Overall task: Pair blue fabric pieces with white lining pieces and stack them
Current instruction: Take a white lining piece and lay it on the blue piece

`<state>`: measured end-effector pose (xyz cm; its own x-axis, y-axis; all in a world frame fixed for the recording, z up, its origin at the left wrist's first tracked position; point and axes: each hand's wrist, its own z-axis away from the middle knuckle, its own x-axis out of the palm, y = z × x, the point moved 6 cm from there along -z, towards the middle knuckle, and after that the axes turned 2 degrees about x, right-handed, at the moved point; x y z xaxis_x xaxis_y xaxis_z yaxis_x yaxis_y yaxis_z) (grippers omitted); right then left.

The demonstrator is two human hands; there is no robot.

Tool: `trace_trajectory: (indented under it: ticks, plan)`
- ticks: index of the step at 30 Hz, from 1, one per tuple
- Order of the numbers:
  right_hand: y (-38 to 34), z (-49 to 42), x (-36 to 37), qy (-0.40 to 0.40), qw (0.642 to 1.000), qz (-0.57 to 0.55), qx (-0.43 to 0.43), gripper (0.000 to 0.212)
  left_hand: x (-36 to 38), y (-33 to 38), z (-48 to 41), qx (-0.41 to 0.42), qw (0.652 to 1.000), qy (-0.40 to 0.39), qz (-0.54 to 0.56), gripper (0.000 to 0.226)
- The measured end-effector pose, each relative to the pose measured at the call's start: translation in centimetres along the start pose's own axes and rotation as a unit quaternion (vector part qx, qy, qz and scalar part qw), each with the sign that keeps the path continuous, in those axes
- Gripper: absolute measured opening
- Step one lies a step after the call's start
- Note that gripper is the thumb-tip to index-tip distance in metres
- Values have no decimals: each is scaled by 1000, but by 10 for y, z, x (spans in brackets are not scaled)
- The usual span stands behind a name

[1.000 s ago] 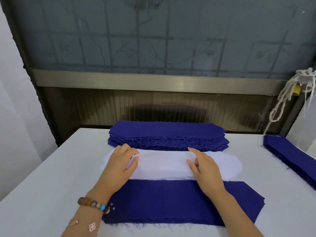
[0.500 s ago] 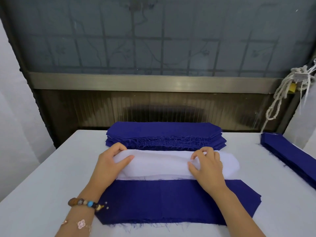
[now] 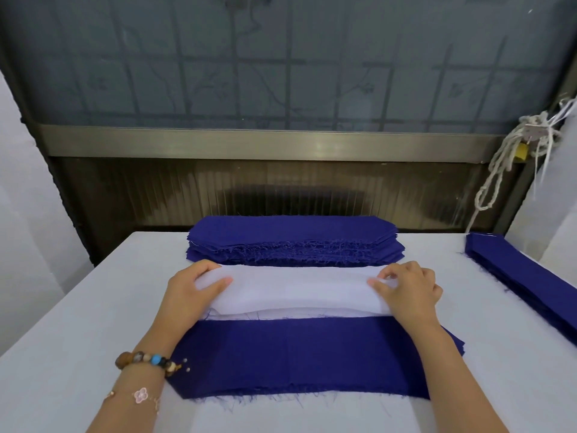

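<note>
Evenly, softly lit; bright on the white table (image 3: 78,307), much dimmer across the dark glass panel (image 3: 281,57) behind. Shows a pale glare streak along the metal rail (image 3: 312,145). Casts only a faint, soft shadow beneath the lifted white lining piece (image 3: 296,289). Looks sharp at centre, slightly soft and bowed outward toward the corners.

Matt blue cloth (image 3: 299,354) (frayed edges)
</note>
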<state>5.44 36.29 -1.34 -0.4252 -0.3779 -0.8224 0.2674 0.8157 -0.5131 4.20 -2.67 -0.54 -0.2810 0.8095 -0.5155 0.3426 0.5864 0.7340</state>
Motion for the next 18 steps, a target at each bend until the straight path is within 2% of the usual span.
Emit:
trace_trajectory:
  ticks: [2, 5, 9, 11, 15, 18]
  plan:
    - [2, -2, -2, -17, 1000, -15, -12, 16, 0, 0, 0, 1, 1000, -3, 11, 5]
    - [5, -4, -5, -45, 999, -28, -10, 20, -3, -1, 0, 3, 1000, 14, 18, 14]
    - [16, -6, -14, -44, 997, 55, 31, 25, -5, -7, 1, -20, 999, 26, 18, 25]
    - [22, -7, -17, -43, 997, 49, 50, 29, -4, -9, 0, -26, 999, 22, 15, 24]
    - [25, -9, -16, -30, 989, -126, 73, 32, -2, -8, 0, -24, 999, 16, 26, 18]
    - [27, -9, -19, 15, 979, -186, 87, 38, -4, -10, 1, -23, 999, 35, 20, 18]
